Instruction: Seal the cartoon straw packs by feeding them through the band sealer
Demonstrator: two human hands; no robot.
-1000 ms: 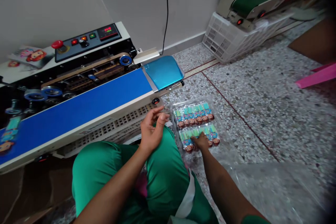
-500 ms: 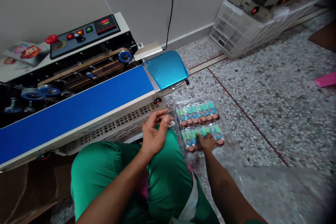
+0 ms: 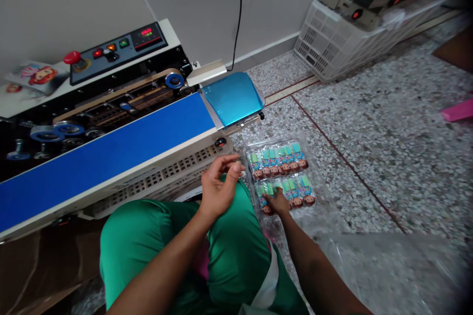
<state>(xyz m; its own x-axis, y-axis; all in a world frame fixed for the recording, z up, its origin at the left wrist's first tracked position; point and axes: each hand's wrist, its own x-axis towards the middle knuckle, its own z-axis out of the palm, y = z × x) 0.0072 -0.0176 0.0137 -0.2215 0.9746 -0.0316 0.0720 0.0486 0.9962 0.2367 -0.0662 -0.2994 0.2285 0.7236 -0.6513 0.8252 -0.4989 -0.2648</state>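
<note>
My right hand (image 3: 280, 202) is on the lower row of small doll-shaped pieces (image 3: 305, 190), its fingers apart and touching the ones toward the left. The pieces have brown-haired heads and blue-green bodies with pale green tops. Two rows of them lie in a clear plastic tray (image 3: 317, 177) on the floor, and my right hand partly covers the lower row. Over my knee, my left hand (image 3: 220, 182) hovers with loosely curled fingers, a gap between thumb and fingertips, and nothing in it. It is just left of the tray.
A sealing machine with a blue conveyor belt (image 3: 148, 130) and a shiny blue end plate (image 3: 232, 98) runs along the left. Beneath it sits a perforated crate (image 3: 173, 170). A white crate (image 3: 332, 49) stands at the back right, and clear plastic sheeting (image 3: 391, 261) lies lower right.
My right hand has slid left along the lower row, uncovering pieces on its right. My left hand has barely moved.
</note>
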